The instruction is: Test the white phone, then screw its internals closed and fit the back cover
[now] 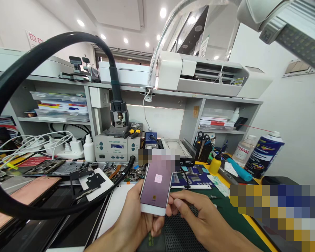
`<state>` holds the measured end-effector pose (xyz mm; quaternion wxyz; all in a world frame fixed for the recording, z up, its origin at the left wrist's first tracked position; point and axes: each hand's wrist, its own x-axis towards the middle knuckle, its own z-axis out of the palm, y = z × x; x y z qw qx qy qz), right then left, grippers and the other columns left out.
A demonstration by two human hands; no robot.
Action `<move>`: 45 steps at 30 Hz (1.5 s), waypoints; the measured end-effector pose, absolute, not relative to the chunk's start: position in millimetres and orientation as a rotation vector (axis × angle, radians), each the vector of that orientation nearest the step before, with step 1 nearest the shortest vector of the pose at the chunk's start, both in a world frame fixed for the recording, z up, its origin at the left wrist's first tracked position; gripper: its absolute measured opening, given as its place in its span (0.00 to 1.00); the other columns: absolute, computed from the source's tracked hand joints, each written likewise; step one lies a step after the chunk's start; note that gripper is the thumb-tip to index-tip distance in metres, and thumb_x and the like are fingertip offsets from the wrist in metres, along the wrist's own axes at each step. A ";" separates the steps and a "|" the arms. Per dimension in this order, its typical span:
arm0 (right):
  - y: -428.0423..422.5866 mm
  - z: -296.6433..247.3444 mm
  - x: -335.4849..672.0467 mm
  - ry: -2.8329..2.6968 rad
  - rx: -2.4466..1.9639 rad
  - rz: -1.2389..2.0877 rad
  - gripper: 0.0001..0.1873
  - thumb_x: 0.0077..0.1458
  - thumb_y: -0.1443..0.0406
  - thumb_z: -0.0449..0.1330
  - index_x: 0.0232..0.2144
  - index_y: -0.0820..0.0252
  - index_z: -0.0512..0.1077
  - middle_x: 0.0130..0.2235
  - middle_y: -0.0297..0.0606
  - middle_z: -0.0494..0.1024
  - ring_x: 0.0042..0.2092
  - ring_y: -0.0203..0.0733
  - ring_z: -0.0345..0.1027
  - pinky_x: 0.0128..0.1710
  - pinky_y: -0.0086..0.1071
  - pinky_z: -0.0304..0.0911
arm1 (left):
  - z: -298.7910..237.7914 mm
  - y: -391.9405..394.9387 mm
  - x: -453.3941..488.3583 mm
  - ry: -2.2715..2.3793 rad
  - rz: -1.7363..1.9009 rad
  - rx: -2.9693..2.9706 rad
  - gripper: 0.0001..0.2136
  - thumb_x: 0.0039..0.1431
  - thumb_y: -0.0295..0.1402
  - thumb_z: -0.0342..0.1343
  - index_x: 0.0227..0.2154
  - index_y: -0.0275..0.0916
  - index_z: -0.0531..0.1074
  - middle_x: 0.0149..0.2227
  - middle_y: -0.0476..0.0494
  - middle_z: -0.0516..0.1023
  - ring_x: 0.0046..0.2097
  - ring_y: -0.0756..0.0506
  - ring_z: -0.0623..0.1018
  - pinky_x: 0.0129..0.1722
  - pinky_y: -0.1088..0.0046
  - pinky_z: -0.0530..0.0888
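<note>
My left hand (pixel 136 210) is wrapped around a white smartphone (pixel 156 187), holding it tilted up towards me. Its screen is lit purple, with a small pale square in the middle and a little yellow icon low down. The phone's top edge is blurred out. Close against the phone's lower right edge is my right hand (pixel 196 213), its thumb and fingers drawn together. Whether anything small sits between those fingertips cannot be made out. Below both hands lies a dark perforated mat (pixel 182 232) on a green work mat (pixel 225 217).
A thick black hose (pixel 23 63) loops across the left from a grey rework station (pixel 118 147). Phone parts (pixel 94 182) and panels crowd the left. At right stand a yellow bottle (pixel 215 164) and a blue spray can (pixel 264 154). A lamp (pixel 296 35) hangs upper right.
</note>
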<state>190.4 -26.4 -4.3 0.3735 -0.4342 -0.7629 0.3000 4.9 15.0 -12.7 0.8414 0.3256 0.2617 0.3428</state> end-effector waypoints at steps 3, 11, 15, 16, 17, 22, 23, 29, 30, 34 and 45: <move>-26.7 -3.1 190.4 -1.960 -1.118 0.763 0.12 0.70 0.63 0.51 0.43 0.51 0.75 0.40 0.31 0.80 0.42 0.37 0.73 0.46 0.29 0.65 | -13.1 14.6 4.8 0.543 0.725 0.698 0.31 0.64 0.46 0.34 0.32 0.26 0.78 0.25 0.38 0.76 0.15 0.51 0.66 0.16 0.75 0.61; -28.6 -2.3 190.3 -1.971 -1.145 0.735 0.12 0.70 0.63 0.51 0.41 0.54 0.74 0.41 0.32 0.80 0.43 0.38 0.73 0.47 0.29 0.65 | -14.2 14.5 4.3 0.556 0.715 0.692 0.31 0.64 0.46 0.35 0.33 0.26 0.78 0.26 0.37 0.77 0.15 0.51 0.67 0.16 0.75 0.61; -28.0 -2.3 189.8 -1.979 -1.130 0.737 0.12 0.70 0.63 0.50 0.41 0.55 0.74 0.40 0.34 0.80 0.43 0.39 0.74 0.47 0.30 0.65 | -16.3 15.5 4.5 0.536 0.718 0.693 0.30 0.64 0.46 0.36 0.34 0.25 0.78 0.27 0.37 0.77 0.15 0.51 0.68 0.17 0.75 0.61; -27.9 -2.4 189.7 -1.980 -1.127 0.738 0.13 0.70 0.63 0.49 0.41 0.55 0.74 0.39 0.34 0.80 0.43 0.39 0.74 0.47 0.30 0.65 | -16.4 15.5 4.6 0.534 0.720 0.694 0.30 0.64 0.45 0.36 0.34 0.25 0.78 0.27 0.37 0.77 0.15 0.51 0.68 0.17 0.75 0.61; -27.8 -2.6 189.6 -1.978 -1.126 0.737 0.13 0.70 0.62 0.49 0.41 0.55 0.73 0.39 0.34 0.80 0.43 0.40 0.74 0.47 0.31 0.65 | -16.2 15.4 4.8 0.534 0.721 0.696 0.30 0.64 0.45 0.36 0.34 0.25 0.78 0.27 0.36 0.77 0.15 0.51 0.68 0.17 0.75 0.61; -27.6 -4.7 189.6 -1.978 -1.133 0.736 0.12 0.70 0.63 0.49 0.40 0.54 0.73 0.39 0.34 0.79 0.42 0.39 0.73 0.46 0.30 0.66 | -12.8 14.4 5.3 0.548 0.718 0.701 0.31 0.65 0.45 0.35 0.33 0.25 0.78 0.26 0.37 0.77 0.15 0.51 0.67 0.16 0.75 0.61; -27.7 -5.1 189.7 -1.979 -1.135 0.737 0.12 0.70 0.63 0.49 0.40 0.54 0.73 0.39 0.33 0.79 0.42 0.39 0.73 0.46 0.30 0.65 | -12.5 14.4 5.2 0.550 0.716 0.699 0.31 0.65 0.46 0.35 0.33 0.25 0.78 0.26 0.37 0.77 0.15 0.51 0.67 0.16 0.75 0.61; -27.2 -4.6 190.1 -1.984 -1.133 0.763 0.13 0.70 0.62 0.48 0.40 0.55 0.72 0.38 0.34 0.79 0.42 0.39 0.73 0.45 0.31 0.66 | -15.1 14.5 5.4 0.569 0.728 0.709 0.30 0.64 0.45 0.37 0.34 0.25 0.78 0.26 0.37 0.77 0.15 0.51 0.67 0.16 0.75 0.60; -26.9 -4.1 190.0 -1.985 -1.130 0.764 0.13 0.70 0.62 0.48 0.40 0.55 0.72 0.38 0.34 0.79 0.42 0.40 0.73 0.45 0.31 0.66 | -15.4 14.6 5.6 0.570 0.731 0.710 0.29 0.64 0.45 0.37 0.34 0.25 0.78 0.26 0.37 0.77 0.15 0.51 0.67 0.16 0.75 0.60; -25.9 -4.0 189.6 -1.992 -1.129 0.753 0.14 0.70 0.62 0.49 0.42 0.55 0.74 0.39 0.35 0.79 0.41 0.40 0.73 0.45 0.33 0.67 | -15.1 14.8 6.0 0.578 0.732 0.712 0.29 0.64 0.45 0.36 0.34 0.26 0.77 0.26 0.36 0.77 0.15 0.50 0.67 0.16 0.74 0.59; -22.2 -14.1 203.7 -1.711 -1.228 0.404 0.28 0.69 0.58 0.49 0.68 0.47 0.51 0.54 0.44 0.73 0.41 0.42 0.74 0.38 0.37 0.73 | -15.9 14.7 9.0 0.703 0.598 0.810 0.36 0.65 0.50 0.30 0.32 0.25 0.78 0.25 0.37 0.76 0.14 0.52 0.67 0.15 0.77 0.59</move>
